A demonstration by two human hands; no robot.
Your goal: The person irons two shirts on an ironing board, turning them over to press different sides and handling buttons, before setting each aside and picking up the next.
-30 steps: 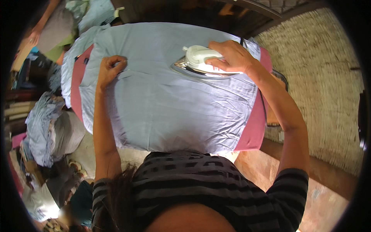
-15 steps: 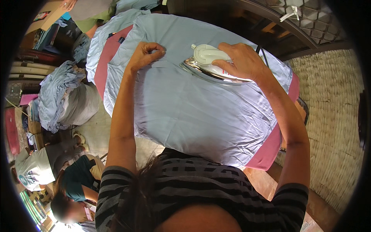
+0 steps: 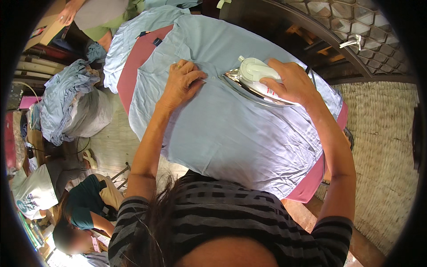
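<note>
A light blue shirt [image 3: 213, 133] lies spread over a maroon ironing board [image 3: 144, 51], its lower right part creased. My right hand [image 3: 296, 84] is wrapped round the handle of a white clothes iron [image 3: 258, 73], whose metal soleplate rests on the cloth with the tip toward the left. To the left of that tip, my left hand [image 3: 184, 82] is closed at the shirt's front, thumb and fingers pinched on the fabric. A ring shows on one of its fingers. The collar end of the shirt lies beyond my left hand.
A big bundle of blue garments [image 3: 66, 102] stands on the floor at left. More blue cloth [image 3: 129, 40] hangs past the board's far left end. Two people [image 3: 84, 204] are at lower left; another person's hand [image 3: 69, 12] holds a cardboard box. A dark lattice gate [image 3: 342, 31] borders the right.
My left hand has moved right along the shirt and its fingers have curled closer to the iron. The iron in my right hand sits slightly further right and lower in view.
</note>
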